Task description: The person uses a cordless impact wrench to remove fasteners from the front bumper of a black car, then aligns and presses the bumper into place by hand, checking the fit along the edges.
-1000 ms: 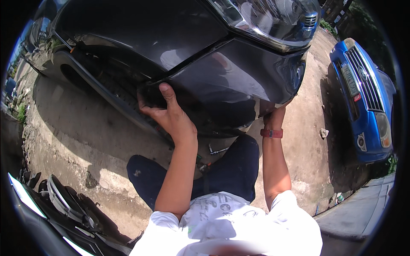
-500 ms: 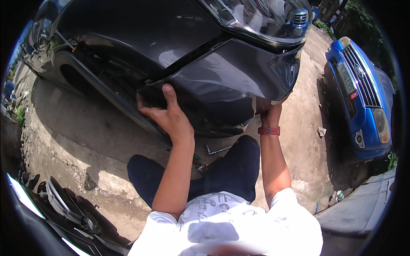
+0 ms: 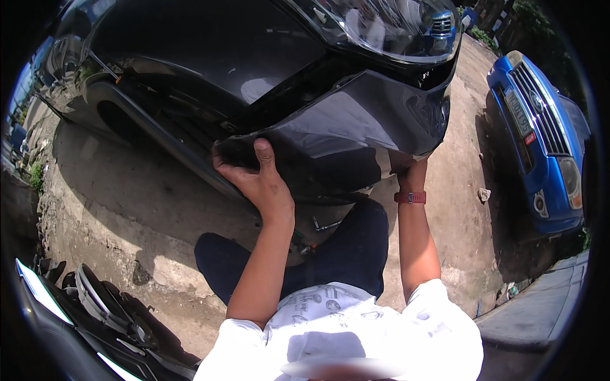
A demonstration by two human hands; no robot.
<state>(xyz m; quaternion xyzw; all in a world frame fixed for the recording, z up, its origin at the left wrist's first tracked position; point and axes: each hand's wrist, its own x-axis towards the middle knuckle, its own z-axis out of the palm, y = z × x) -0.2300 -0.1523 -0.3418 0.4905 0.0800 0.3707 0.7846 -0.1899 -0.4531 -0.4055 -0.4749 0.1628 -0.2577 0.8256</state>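
A glossy dark car bumper (image 3: 356, 117) stands partly away from the car, a black gap running between it and the dark fender (image 3: 210, 57). My left hand (image 3: 264, 184) grips the bumper's corner beside the wheel opening, thumb on the outer face and fingers curled behind the edge. Under the lower edge, toward the front, my right hand (image 3: 414, 174) holds the bumper from below; its fingers are mostly hidden. A red band circles my right wrist. Above the gap sits the clear headlight (image 3: 381, 28).
On the concrete between my knees lie a ratchet wrench (image 3: 325, 226) and hand tools with green and orange handles (image 3: 306, 247). The tyre (image 3: 127, 114) is at the left. A blue vehicle (image 3: 540, 184) stands at the right, a motorcycle (image 3: 105, 301) at the lower left.
The bumper's upper edge has come away from the fender and headlight, so the dark gap is wider. Both hands keep their hold and have shifted slightly with it.
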